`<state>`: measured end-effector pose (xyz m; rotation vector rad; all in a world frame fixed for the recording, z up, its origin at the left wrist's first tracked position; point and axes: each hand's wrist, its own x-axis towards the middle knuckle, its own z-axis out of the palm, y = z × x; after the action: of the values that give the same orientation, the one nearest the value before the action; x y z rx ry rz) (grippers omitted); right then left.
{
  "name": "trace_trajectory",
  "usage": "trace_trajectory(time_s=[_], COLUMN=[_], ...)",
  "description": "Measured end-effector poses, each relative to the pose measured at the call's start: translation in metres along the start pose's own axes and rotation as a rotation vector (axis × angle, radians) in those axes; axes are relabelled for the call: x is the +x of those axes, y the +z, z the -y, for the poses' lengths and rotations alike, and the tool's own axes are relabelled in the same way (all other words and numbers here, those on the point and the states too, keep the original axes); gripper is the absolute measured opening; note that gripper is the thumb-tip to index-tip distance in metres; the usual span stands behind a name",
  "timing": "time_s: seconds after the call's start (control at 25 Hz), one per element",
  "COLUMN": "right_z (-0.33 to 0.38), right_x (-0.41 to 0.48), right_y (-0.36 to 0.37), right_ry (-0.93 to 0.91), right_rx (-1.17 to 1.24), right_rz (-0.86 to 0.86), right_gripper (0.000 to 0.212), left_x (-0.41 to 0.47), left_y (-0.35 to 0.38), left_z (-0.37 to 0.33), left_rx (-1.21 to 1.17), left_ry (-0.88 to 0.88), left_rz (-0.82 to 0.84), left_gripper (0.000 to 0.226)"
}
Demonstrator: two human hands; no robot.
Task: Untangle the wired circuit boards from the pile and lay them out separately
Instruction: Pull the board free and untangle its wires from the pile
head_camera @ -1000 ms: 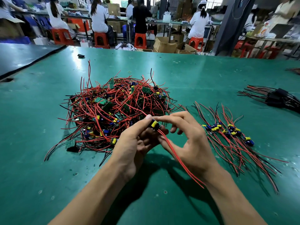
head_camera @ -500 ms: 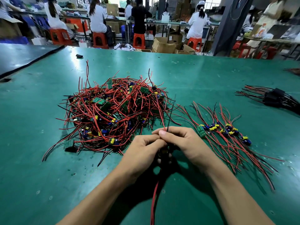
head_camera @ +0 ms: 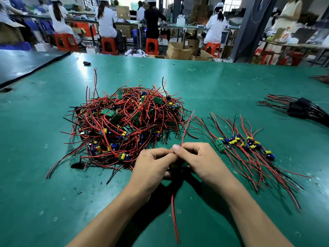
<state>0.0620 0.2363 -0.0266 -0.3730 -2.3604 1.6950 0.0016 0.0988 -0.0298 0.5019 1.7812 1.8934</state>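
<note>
A tangled pile point(head_camera: 124, 125) of small green circuit boards with red and black wires lies on the green table point(head_camera: 222, 86), left of centre. Just in front of it, my left hand point(head_camera: 153, 166) and my right hand point(head_camera: 201, 161) meet and pinch one wired circuit board between them; the board itself is mostly hidden by my fingers. Its red wire point(head_camera: 175, 220) hangs down toward me, and another red wire point(head_camera: 186, 129) sticks up from my fingertips. To the right, several separated boards point(head_camera: 243, 143) lie in a row with their wires fanned out.
A bundle of black parts with wires point(head_camera: 302, 108) lies at the far right. A small black object point(head_camera: 86, 63) sits near the table's far edge. A dark table point(head_camera: 21, 65) adjoins on the left. People sit on orange stools at benches behind.
My hands have pulled the board back from the pile toward me and lowered it. Its red wires, which trailed to the lower right, now point straight down and straight up.
</note>
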Motion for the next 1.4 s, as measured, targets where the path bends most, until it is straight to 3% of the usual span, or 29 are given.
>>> trace_trajectory(time_s=[0.2,0.4,0.56,0.68,1.0,1.24,1.4], right_z=[0.004,-0.001,-0.006,-0.009,-0.004,0.002,0.004], right_x=[-0.003,-0.002,0.004,0.008,0.016,0.013,0.007], right_y=[-0.005,-0.010,-0.010,-0.014,-0.026,-0.028,-0.024], right_ry=[0.049,0.105,0.061,0.069,0.140,0.282,0.169], right_rx=[0.320,0.354,0.190,0.118,0.570,0.853,0.567], right_rz=[0.146,0.213,0.038,-0.147,-0.489,-0.444,-0.269], right_gripper=[0.026,0.025,0.019,0.020,0.031,0.035,0.035], left_x=[0.002,0.000,0.003,0.004,0.001,-0.001,-0.001], left_y=[0.000,0.002,0.003,0.004,0.004,0.002,0.003], left_z=[0.000,0.003,0.002,0.002,-0.007,0.001,0.004], left_rx=[-0.060,-0.027,0.050,0.279,0.291,0.280,0.218], left_ry=[-0.065,-0.047,-0.075,-0.042,-0.068,-0.086,-0.054], left_rz=[0.076,0.108,0.106,0.135,0.258,0.254,0.187], left_gripper=[0.021,0.020,0.020,0.016,0.023,0.014,0.021])
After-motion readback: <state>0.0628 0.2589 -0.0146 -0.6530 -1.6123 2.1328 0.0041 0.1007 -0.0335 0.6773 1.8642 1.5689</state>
